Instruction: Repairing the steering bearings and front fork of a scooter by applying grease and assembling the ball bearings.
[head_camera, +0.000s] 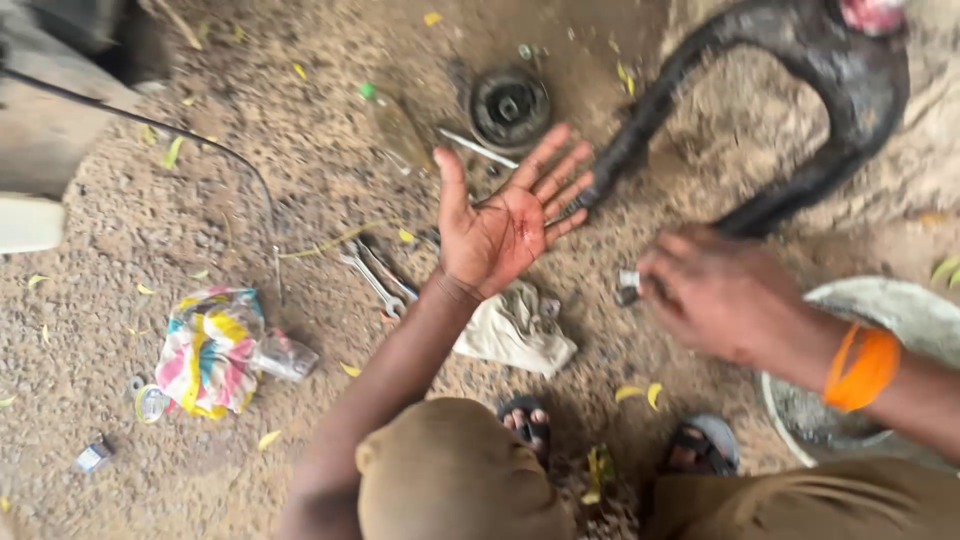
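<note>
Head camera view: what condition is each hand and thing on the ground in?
left hand: open, palm up, a red spot on it, holding nothing
right hand: curled, pinching a small metal part
black curved part: lying on the gravel, greasy
round black disc: lying flat
wrenches: lying side by side
grey rag: crumpled
colourful cloth: bunched up

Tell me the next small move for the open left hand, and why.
Probably lower the left hand onto the near end of the black curved metal part. That hand is raised palm-up, empty, its fingertips just at the part's tip, while the right hand grips a small metal piece close by. Steadying the part looks like the likeliest step, though motion blur leaves this uncertain.
</note>
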